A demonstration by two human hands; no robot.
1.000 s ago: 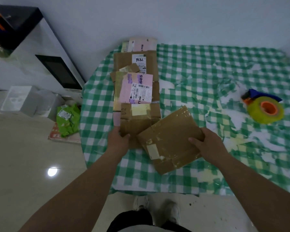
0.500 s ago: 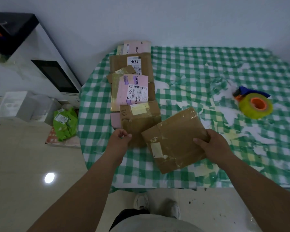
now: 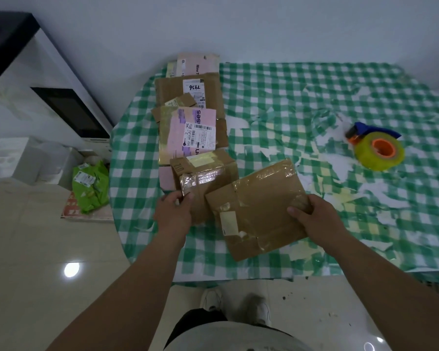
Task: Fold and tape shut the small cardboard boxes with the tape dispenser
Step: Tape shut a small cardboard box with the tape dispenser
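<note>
near the table's front edge, well left of the dispenser, the right hand grips the flat box while the left hand seemingly pinches the next box's corner; lift one, then square it up.

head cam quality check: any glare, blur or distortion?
Head view: dim overall with a bluish cast; glare on the shiny clear tape across the small brown cardboard box at the left hand and a bright lamp reflection on the glossy floor tile; wide-angle bending curves the green-and-white checked tablecloth; no obvious motion blur.
</note>
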